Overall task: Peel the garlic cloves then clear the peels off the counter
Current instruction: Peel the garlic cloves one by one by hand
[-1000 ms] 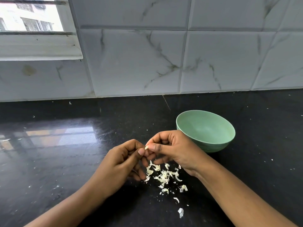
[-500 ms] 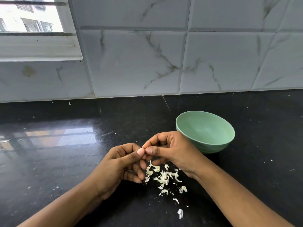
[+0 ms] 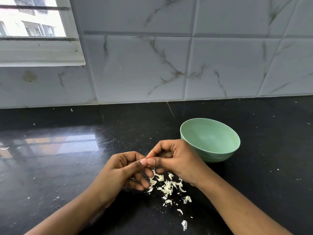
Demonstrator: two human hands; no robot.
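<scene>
Lone peel (image 3: 184, 225): one white scrap lies nearest the person on the black desk (image 3: 67, 175), a little apart from the rest.
Peels (image 3: 167, 186): a small heap of white scraps sits on the desk, just under and between the two hands. None is cleared away yet.
Left hand (image 3: 122, 173): the fingers are curled in, and the thumb tip presses against the other thumb tip.
Right hand (image 3: 176, 160): it is curled the same way and pinches at the same spot, just above the heap.
Garlic clove: it is hidden inside the pinch and cannot be seen. Both hands seem to grip it.
Just changed: a second ago a tiny white bit poked out between the thumbs. Now the thumbs have closed over it. The heap looks the same.
What that means: the person is probably working the skin loose on this clove. Peeling is not done, and the sweeping up comes later.
Bowl (image 3: 215, 156): it is green and upright, just behind the right hand. No clove shows in the part of its inside that can be seen.
Wall (image 3: 135, 68): grey marbled tiles stand at the back of the desk.
Window (image 3: 33, 22): it is bright, up in the far left corner.
</scene>
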